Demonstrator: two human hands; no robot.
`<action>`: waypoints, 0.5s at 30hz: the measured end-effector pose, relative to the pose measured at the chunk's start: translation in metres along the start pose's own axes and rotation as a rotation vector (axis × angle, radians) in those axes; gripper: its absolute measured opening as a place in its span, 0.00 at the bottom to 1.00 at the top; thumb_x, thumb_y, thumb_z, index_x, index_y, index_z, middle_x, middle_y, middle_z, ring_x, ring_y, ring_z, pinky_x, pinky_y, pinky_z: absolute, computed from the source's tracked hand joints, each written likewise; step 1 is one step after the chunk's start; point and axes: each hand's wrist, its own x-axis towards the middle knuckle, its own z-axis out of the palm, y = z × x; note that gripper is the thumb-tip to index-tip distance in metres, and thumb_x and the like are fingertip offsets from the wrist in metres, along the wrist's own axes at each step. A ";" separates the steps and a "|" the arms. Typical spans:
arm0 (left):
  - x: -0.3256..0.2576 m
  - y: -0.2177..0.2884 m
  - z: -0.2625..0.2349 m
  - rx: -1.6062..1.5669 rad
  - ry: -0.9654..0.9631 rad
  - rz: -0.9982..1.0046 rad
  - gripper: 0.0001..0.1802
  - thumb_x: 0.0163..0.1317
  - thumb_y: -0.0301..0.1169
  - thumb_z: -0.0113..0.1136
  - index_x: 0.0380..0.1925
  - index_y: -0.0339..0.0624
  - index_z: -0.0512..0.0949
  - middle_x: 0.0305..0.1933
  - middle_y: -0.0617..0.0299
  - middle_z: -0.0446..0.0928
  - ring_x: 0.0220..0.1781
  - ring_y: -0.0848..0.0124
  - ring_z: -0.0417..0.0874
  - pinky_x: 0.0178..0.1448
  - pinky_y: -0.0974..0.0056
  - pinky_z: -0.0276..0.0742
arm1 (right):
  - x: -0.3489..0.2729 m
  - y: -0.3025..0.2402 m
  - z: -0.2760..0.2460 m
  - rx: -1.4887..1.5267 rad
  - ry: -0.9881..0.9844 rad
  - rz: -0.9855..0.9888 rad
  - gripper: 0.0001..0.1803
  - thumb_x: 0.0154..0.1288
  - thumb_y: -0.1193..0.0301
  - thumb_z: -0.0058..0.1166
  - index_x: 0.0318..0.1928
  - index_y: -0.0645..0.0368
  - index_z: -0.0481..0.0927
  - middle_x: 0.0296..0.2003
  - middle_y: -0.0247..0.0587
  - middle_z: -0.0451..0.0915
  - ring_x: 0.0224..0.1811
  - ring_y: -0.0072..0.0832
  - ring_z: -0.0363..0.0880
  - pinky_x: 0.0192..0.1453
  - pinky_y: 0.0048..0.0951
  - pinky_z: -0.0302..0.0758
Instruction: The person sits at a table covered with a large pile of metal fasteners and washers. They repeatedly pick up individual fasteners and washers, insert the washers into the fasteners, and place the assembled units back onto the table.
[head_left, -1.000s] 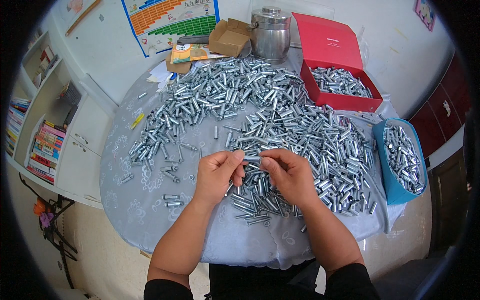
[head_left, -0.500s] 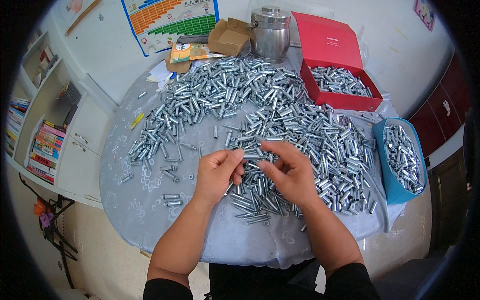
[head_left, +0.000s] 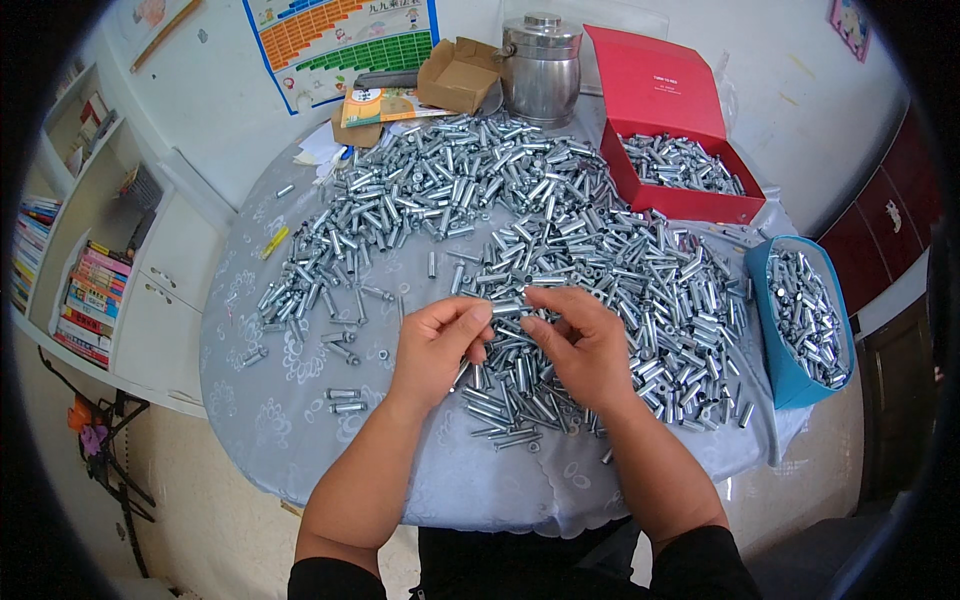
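Both hands meet over the near side of a large heap of silver sleeve anchors (head_left: 690, 310). My left hand (head_left: 437, 350) is closed, its thumb and forefinger pinching one end of a sleeve anchor (head_left: 509, 310) that lies level between the hands. At the other end, the thumb and fingertips of my right hand (head_left: 583, 345) close around the same anchor. A second dense part of the heap (head_left: 460, 185) spreads across the far side. To the left of my left hand lie a few loose anchors (head_left: 346, 407) and a small nut (head_left: 383, 354).
An open red box (head_left: 700, 206) full of anchors stands at the back right. A blue fabric bin (head_left: 792, 365) of anchors is at the right edge. A steel canister (head_left: 541, 75), a cardboard box (head_left: 458, 76) and a yellow marker (head_left: 274, 243) sit farther back on the cloth-covered table (head_left: 265, 430).
The right hand's fingertips have shifted very slightly along the anchor, and more of its shaft shows between the hands. The heap and containers look the same.
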 end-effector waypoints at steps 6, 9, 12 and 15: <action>0.002 -0.002 0.000 -0.015 -0.057 0.061 0.12 0.68 0.30 0.61 0.48 0.35 0.81 0.32 0.64 0.81 0.26 0.80 0.77 0.31 0.74 0.73 | -0.002 0.011 0.000 -0.039 -0.023 -0.017 0.15 0.62 0.78 0.62 0.50 0.60 0.84 0.30 0.44 0.82 0.24 0.28 0.77 0.31 0.28 0.74; 0.001 -0.004 0.002 -0.027 -0.071 0.053 0.11 0.67 0.27 0.62 0.47 0.35 0.81 0.33 0.64 0.81 0.26 0.81 0.77 0.31 0.74 0.73 | -0.005 0.008 0.004 -0.100 -0.038 -0.025 0.16 0.62 0.78 0.62 0.52 0.60 0.84 0.29 0.43 0.82 0.25 0.29 0.78 0.31 0.28 0.74; 0.000 -0.002 0.004 -0.058 -0.074 0.042 0.10 0.66 0.25 0.63 0.46 0.35 0.82 0.33 0.63 0.82 0.25 0.81 0.77 0.29 0.75 0.72 | -0.004 0.006 0.002 -0.145 -0.021 -0.078 0.15 0.62 0.77 0.64 0.50 0.58 0.85 0.30 0.35 0.82 0.21 0.18 0.72 0.27 0.22 0.70; 0.000 -0.002 0.003 -0.047 -0.054 0.049 0.09 0.65 0.24 0.64 0.45 0.35 0.82 0.32 0.63 0.82 0.24 0.81 0.76 0.27 0.75 0.72 | -0.002 0.000 -0.002 -0.152 -0.072 -0.044 0.13 0.62 0.78 0.62 0.48 0.60 0.85 0.30 0.43 0.82 0.25 0.27 0.78 0.31 0.26 0.74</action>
